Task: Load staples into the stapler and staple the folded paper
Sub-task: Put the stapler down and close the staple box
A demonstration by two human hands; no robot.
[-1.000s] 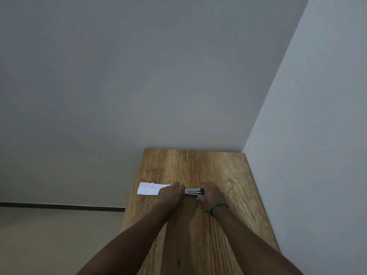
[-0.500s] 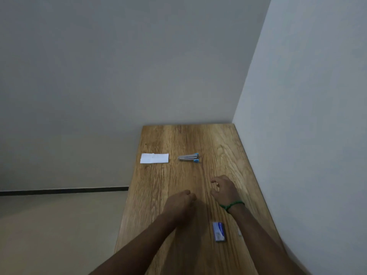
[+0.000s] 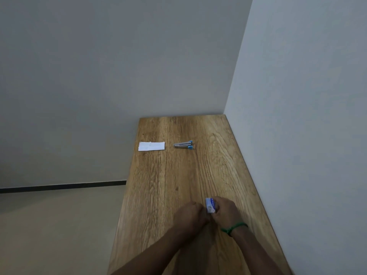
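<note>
A small silver stapler with blue ends (image 3: 183, 145) lies on its side on the far part of the wooden table (image 3: 170, 175). To its left a folded white paper (image 3: 151, 146) lies flat at the table's left edge. Near me, my right hand (image 3: 225, 213) grips a small blue-and-white staple box (image 3: 210, 205). My left hand (image 3: 190, 215) is curled beside it, fingers touching the right hand near the box's lower end. Whether the left fingers hold the box is hidden.
A white wall (image 3: 297, 116) runs along the table's right edge and another stands behind its far end. Floor (image 3: 49, 225) lies off the table's left edge. I wear a green band (image 3: 234, 227) on the right wrist.
Both hands left the stapler and paper and drew back toward me. The staple box lay on the table half a second ago; now my right hand has it lifted.
</note>
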